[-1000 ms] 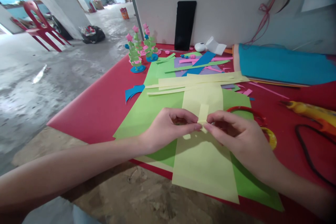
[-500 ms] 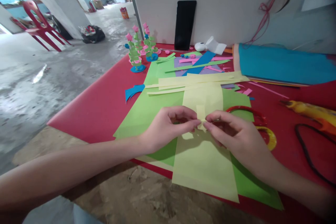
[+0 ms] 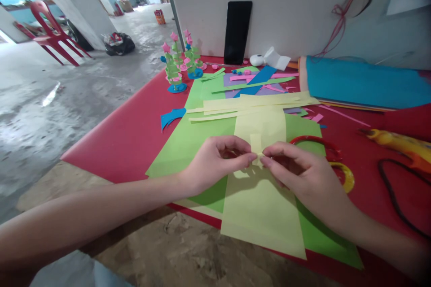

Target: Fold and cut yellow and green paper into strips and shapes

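Observation:
A narrow pale yellow paper strip (image 3: 256,144) is pinched from both sides between my hands, its free end standing up above the fingertips. My left hand (image 3: 215,161) grips it with thumb and forefinger closed. My right hand (image 3: 303,175) does the same from the right, fingers curled. Both hands hover just above a larger pale yellow sheet (image 3: 261,215) that lies on a green sheet (image 3: 188,143) on the red table (image 3: 124,134).
Cut yellow strips (image 3: 252,104) lie behind the hands. Red-handled scissors (image 3: 323,145) sit by my right hand, a yellow glue gun (image 3: 400,143) and black cord (image 3: 393,193) further right. Paper trees (image 3: 178,65), a black phone (image 3: 238,31) and a blue paper stack (image 3: 363,83) stand at the back.
The strip's free end above my fingers has grown shorter as the fingers work it. Both hands have stayed in nearly the same place.

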Demonstrator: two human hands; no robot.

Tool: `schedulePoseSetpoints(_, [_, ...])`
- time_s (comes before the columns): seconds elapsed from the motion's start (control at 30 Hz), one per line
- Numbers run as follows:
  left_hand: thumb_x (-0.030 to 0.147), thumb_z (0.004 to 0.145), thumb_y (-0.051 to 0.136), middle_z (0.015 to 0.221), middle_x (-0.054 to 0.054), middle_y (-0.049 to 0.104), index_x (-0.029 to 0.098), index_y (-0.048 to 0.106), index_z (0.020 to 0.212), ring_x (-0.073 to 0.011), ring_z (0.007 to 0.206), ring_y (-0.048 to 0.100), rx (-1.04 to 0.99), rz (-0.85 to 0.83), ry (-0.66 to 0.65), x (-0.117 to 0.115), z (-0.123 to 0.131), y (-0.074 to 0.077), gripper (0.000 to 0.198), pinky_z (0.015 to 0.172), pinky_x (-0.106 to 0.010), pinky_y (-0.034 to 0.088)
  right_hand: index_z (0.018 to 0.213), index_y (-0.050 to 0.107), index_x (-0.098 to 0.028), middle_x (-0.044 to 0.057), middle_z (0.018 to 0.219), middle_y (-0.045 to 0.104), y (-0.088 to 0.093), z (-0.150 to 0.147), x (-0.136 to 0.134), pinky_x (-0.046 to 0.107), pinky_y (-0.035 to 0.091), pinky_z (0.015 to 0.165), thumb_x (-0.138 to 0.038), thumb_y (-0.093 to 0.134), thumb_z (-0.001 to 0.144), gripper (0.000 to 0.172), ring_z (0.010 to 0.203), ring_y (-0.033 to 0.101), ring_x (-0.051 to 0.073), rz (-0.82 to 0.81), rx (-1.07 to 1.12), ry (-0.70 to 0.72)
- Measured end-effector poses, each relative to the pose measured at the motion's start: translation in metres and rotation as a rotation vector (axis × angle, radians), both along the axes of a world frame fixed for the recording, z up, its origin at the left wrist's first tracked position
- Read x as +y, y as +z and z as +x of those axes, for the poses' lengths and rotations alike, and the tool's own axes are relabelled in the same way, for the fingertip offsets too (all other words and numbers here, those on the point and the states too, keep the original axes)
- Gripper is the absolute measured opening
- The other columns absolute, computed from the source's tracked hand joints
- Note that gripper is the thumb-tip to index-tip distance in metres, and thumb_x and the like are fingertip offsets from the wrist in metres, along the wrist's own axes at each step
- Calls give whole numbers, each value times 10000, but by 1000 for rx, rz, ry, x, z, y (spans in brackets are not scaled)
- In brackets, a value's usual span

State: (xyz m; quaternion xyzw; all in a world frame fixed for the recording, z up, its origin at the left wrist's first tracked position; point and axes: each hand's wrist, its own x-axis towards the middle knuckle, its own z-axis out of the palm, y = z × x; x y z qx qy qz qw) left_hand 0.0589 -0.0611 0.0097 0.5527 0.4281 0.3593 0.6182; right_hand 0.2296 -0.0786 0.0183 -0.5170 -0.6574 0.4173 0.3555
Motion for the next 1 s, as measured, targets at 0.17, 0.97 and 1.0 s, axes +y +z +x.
schedulePoseSetpoints(0.17, [220, 691, 664, 674, 33, 597, 149, 609, 726, -51, 623, 549, -36, 46, 35, -1, 0, -2, 96, 575, -140, 446, 726, 581, -198, -59, 490, 475, -1, 0, 1, 155, 319, 368, -303, 579, 755, 109, 407, 394, 42, -122, 68, -12])
schedulePoseSetpoints(0.97, [208, 726, 630, 794, -34, 675, 151, 692, 773, -118, 732, 610, 72, 343, 13, -2, -2, 5, 96, 666, -196, 492, 868, 605, -181, -63, 434, 489, -1, 4, 2, 166, 337, 341, -330, 572, 767, 184, 341, 401, 51, -471, 329, 52])
schedulePoseSetpoints(1.0, [209, 724, 631, 792, -33, 674, 152, 690, 768, -119, 730, 610, 77, 337, 18, -2, -2, 5, 93, 666, -197, 492, 853, 606, -178, -63, 419, 480, -1, 4, 3, 167, 336, 342, -340, 569, 768, 187, 344, 402, 54, -464, 319, 51])
